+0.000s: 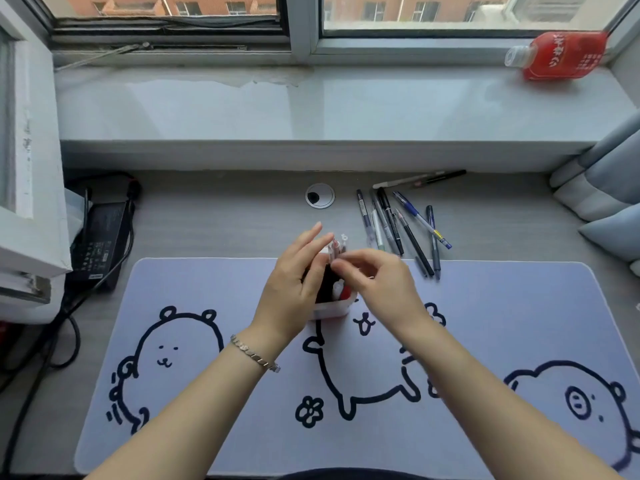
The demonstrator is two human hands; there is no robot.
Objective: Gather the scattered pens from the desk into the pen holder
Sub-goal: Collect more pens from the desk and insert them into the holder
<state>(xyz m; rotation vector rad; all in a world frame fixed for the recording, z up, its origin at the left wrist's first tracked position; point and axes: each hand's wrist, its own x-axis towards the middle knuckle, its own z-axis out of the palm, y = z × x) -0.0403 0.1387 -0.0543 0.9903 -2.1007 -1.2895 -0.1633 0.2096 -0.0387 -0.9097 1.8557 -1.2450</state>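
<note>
A small white pen holder (pixel 331 309) stands on the lilac desk mat (pixel 485 341), mostly hidden behind my hands. My left hand (pixel 294 285) rests against its left side, fingers stretched upward. My right hand (pixel 375 271) pinches the upper part of clear pens (pixel 338 242) that stick up out of the holder. Several loose pens (pixel 398 226), black, grey and blue, lie in a fan on the desk to the right of the holder. Two more pens (pixel 420 180), one white and one black, lie by the desk's back edge.
A black power brick (pixel 100 237) with cables sits at the desk's left. A round cable grommet (pixel 320 196) is behind the holder. On the windowsill a red bottle (pixel 561 55) lies on its side. Grey-blue cushions (pixel 606 188) crowd the right edge.
</note>
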